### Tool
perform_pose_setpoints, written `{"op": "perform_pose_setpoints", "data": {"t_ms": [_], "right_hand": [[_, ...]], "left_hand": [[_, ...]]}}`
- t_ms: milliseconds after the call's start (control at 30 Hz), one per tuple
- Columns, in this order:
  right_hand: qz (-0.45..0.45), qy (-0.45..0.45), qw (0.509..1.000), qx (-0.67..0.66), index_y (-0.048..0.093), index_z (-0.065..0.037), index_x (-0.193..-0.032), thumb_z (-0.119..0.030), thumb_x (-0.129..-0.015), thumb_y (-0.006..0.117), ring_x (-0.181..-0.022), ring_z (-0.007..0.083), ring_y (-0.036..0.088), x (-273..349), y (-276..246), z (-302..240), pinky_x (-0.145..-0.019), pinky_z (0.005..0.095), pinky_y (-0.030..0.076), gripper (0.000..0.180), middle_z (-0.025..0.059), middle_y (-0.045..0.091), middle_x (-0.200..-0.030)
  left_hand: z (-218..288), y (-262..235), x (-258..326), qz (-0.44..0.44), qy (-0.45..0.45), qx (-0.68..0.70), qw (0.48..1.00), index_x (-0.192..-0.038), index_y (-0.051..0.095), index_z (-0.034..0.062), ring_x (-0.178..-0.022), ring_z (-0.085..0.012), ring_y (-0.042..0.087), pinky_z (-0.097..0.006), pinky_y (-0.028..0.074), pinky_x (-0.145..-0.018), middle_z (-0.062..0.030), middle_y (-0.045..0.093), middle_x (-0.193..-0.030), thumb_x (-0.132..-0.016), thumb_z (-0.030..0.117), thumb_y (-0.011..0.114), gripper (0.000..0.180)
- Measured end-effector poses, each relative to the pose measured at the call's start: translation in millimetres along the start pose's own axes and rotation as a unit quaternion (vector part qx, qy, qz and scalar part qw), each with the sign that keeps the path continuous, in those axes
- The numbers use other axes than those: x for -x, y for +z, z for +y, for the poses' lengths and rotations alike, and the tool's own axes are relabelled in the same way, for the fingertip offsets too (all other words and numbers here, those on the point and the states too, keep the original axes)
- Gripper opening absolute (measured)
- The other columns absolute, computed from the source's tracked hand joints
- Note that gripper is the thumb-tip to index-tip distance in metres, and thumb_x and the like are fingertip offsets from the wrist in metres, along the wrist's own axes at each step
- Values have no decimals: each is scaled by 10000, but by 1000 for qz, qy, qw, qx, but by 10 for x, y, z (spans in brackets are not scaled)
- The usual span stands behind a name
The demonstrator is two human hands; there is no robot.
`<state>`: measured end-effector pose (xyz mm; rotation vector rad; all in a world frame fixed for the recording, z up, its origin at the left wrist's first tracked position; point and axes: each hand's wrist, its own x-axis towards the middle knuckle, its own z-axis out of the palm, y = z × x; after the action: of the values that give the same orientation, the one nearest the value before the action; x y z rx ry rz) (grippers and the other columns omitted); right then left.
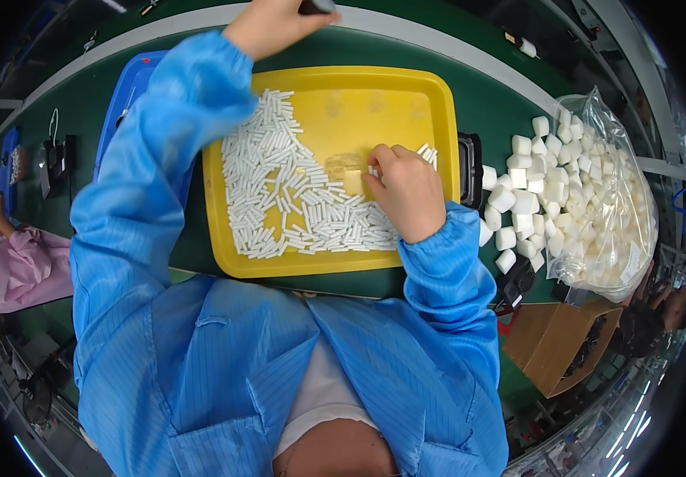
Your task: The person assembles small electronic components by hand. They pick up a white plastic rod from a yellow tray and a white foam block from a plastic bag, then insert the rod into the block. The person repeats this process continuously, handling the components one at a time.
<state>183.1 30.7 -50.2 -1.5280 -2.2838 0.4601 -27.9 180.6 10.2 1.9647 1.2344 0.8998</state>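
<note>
Right hand [408, 191]: curled, fingertips pinching small white tubes [295, 199] inside the yellow tray [446, 119]; the heap spreads to its left, long axes mixed. Left hand [267, 22]: far beyond the tray, closed on a dark object [316, 6].

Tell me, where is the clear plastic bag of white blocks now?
In the head view, the clear plastic bag lies on the person's right, beyond the yellow tray, with loose white blocks spilled between them.
</note>
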Motion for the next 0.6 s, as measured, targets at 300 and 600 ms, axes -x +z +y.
{"op": "perform_pose_setpoints", "data": {"t_ms": [300, 600], "right_hand": [[-16, -7, 995, -103, 648, -11, -797, -33, -687, 618, -653, 251, 611, -3, -72, -2, -598, 314, 508, 117, 132, 612, -737], [82, 90, 835, -537, 613, 32, -965, 27, -775, 633, -783, 136, 613, 207, -620, -556, -667, 225, 513, 191, 86, 620, -925]], "left_hand": [[553, 104, 1636, -65, -158, 422, 890, -1225, 404, 51, -796, -106, 428, -229, 376, -715, -22, 439, -870, -905, 129, 486, 339], [675, 209, 1884, -45, -49, 236, 970, -956, 629, 25, -855, -152, 510, -243, 396, -750, -59, 526, -932, -583, -18, 761, 398]]}}
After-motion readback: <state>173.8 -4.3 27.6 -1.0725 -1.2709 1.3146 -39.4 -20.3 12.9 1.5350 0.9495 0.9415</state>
